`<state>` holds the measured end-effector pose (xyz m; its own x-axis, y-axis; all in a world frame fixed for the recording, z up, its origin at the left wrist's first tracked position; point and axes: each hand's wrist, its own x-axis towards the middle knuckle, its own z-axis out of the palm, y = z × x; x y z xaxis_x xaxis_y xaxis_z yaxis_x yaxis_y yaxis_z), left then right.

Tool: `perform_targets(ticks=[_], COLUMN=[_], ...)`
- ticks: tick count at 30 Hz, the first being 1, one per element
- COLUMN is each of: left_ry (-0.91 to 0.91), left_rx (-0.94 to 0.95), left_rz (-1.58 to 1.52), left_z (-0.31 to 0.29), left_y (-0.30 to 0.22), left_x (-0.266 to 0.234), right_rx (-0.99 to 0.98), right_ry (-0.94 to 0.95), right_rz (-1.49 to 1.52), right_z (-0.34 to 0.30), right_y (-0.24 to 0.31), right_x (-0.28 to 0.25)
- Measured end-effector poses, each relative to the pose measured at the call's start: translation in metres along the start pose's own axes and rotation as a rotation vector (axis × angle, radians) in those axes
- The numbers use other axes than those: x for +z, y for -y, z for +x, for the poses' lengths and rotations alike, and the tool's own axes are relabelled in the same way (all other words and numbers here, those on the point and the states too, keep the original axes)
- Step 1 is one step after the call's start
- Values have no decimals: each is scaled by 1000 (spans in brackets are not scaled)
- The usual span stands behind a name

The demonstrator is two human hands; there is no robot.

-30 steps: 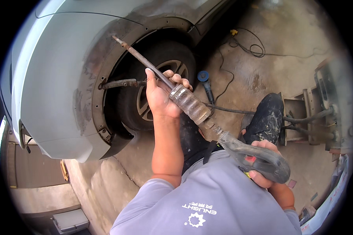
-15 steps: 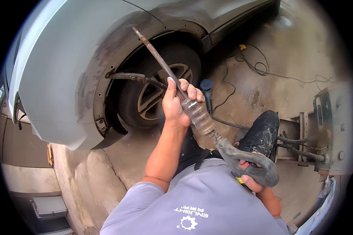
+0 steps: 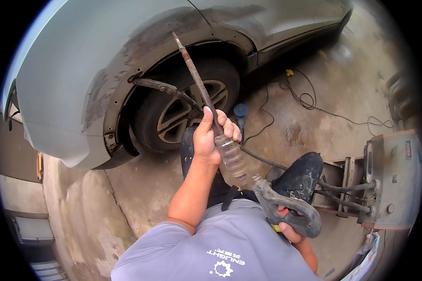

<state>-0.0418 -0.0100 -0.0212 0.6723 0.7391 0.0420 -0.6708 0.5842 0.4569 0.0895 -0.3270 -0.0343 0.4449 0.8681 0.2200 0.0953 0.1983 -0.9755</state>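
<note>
Left grip (image 3: 208, 141) clasps rod (image 3: 198, 80); right grip (image 3: 291, 232), at 5 o'clock, holds handle (image 3: 269, 197) now parted from barrel (image 3: 230, 153), leaving two pieces.

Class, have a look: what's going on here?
A person holds a long tool beside a car. The left hand is around its metal rod; the right hand grips its dark handle. The tip points at the scuffed wheel arch, though whether it touches is unclear. A blue-topped grinder is on the floor.
</note>
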Motion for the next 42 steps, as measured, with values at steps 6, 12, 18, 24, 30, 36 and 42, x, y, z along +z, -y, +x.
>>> perform_targets(ticks=[6, 12, 18, 24, 30, 36, 42], left_ry=[-8, 45, 57, 50, 10, 2, 82], left_rx=[12, 21, 27, 33, 45, 47, 56], left_rz=[44, 25, 19, 14, 29, -22, -139], left_z=[-6, 0, 2, 6, 7, 7, 10], left_y=[-2, 0, 0, 4, 8, 9, 13], left_x=[5, -1, 13, 13, 22, 27, 23], right_rx=[8, -23, -65, -101, -37, -63, -36], right_ry=[16, 11, 87, 88, -14, 45, 22], right_rz=[42, 22, -87, -137, 49, -86, -102], right_z=[2, -1, -4, -2, -3, -9, -11], right_y=[2, -1, 1, 6, 4, 9, 16], right_x=[1, -4, -13, -16, -6, -13, -11])
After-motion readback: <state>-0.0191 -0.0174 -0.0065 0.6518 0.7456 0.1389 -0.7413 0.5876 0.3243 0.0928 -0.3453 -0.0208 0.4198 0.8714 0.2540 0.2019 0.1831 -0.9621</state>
